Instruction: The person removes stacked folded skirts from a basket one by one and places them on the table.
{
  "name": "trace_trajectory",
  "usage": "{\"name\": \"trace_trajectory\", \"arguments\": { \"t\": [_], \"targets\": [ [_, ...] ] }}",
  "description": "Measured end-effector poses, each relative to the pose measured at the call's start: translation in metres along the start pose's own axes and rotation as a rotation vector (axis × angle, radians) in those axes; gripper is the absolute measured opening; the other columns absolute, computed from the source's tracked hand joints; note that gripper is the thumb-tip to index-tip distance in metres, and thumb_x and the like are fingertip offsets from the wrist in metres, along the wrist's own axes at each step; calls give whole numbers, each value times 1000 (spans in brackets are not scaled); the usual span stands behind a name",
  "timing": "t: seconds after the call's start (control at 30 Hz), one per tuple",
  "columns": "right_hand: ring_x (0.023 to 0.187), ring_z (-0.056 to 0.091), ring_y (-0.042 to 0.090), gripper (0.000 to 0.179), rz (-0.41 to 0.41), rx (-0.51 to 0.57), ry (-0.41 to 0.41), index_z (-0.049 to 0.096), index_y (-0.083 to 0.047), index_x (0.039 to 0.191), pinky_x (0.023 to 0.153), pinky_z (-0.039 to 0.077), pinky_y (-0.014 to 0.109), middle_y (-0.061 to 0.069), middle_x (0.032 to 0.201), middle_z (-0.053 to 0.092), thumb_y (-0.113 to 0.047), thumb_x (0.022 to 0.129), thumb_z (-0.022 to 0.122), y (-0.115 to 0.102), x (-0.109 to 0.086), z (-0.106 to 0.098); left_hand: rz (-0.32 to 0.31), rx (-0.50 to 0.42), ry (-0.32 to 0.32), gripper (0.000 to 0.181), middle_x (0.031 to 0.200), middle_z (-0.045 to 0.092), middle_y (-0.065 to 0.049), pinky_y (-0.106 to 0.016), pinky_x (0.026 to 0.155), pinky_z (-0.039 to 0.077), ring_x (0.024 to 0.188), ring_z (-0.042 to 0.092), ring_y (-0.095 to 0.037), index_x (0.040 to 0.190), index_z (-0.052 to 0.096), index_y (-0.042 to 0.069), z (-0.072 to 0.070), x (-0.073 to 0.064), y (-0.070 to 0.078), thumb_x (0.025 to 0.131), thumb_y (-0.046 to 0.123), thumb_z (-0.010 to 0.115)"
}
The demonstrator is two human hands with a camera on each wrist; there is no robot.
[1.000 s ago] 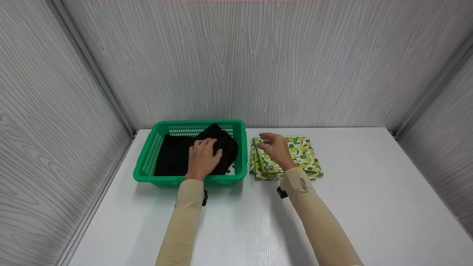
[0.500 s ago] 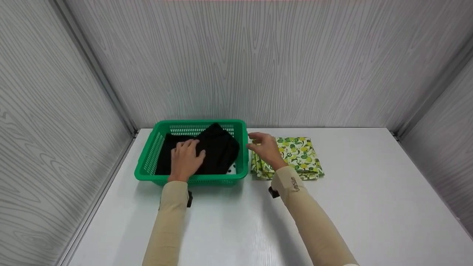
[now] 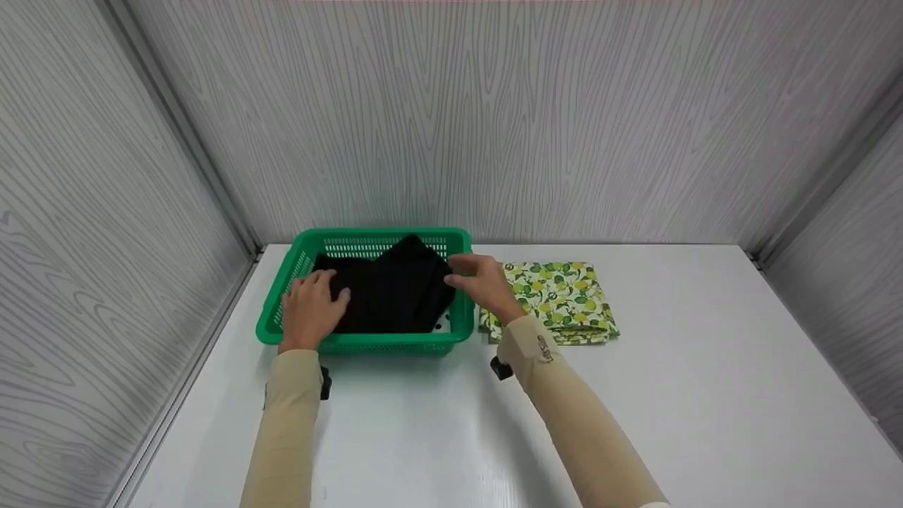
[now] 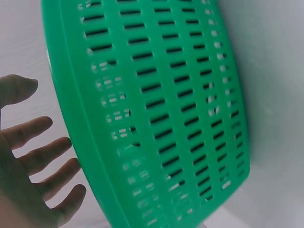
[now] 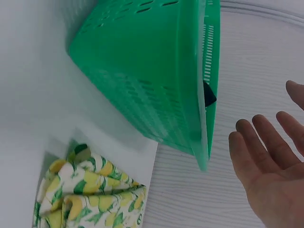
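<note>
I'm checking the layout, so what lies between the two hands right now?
In the head view, the folded black cloth inside the green slotted plastic basket lies between the left hand and right hand.

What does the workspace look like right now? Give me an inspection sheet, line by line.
Surface: white table, smooth, boxed in by grey panels.
Job's things: green basket at the rear left, with a black cloth folded inside; one corner rises above the far rim.
Clutter: folded lemon-print cloth on the table just right of the basket.
Hands: left hand over the basket's left part, fingers straight and spread, at the black cloth's left edge; right hand over the basket's right rim, fingers straight in the wrist view; contact cannot be told.
Cables: nothing seen.
Surroundings: grey wood-grain walls on three sides.
</note>
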State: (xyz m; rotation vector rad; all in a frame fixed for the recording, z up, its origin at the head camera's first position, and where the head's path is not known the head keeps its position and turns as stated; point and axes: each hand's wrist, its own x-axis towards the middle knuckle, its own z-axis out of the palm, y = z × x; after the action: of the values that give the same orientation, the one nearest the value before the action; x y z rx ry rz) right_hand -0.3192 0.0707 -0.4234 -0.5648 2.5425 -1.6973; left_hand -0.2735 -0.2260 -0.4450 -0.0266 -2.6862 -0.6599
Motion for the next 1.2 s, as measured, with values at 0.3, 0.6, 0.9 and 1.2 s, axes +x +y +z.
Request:
{"name": "trace_trajectory", "arguments": {
  "t": [0.3, 0.6, 0.9, 1.2],
  "targets": [
    [122, 61, 29, 40, 92, 81, -17, 63, 4, 133, 103, 48, 39, 17, 132, 65, -5, 95, 68, -6, 6, 14, -22, 3, -11, 47, 135, 57, -31, -68, 90, 43, 114, 52, -54, 134, 59, -9, -1, -1, -10, 98, 21, 64],
    [123, 58, 31, 43, 296, 140, -86, 58, 4, 139, 100, 49, 43, 22, 141, 56, -11, 99, 64, -9, 8, 28, -200, -17, -186, 67, 146, 46, -33, -70, 98, 40, 127, 46, -55, 146, 47, -8, -2, 6, -16, 97, 36, 59],
    [142, 37, 41, 64, 525, 296, -104, 36, 4, 152, 111, 36, 57, 24, 154, 37, -16, 98, 65, -17, 9, 46, -284, -79, -298, 73, 148, 41, -35, -67, 106, 34, 132, 42, -53, 152, 37, -7, 0, 12, -24, 98, 39, 56],
    [145, 32, 40, 76, 584, 277, -86, 26, 6, 156, 114, 34, 51, 25, 159, 29, -15, 96, 67, -5, 10, 67, -346, -117, -422, 84, 154, 30, -37, -68, 109, 28, 137, 33, -55, 157, 26, -7, 4, 19, -30, 96, 45, 54]
  ]
}}
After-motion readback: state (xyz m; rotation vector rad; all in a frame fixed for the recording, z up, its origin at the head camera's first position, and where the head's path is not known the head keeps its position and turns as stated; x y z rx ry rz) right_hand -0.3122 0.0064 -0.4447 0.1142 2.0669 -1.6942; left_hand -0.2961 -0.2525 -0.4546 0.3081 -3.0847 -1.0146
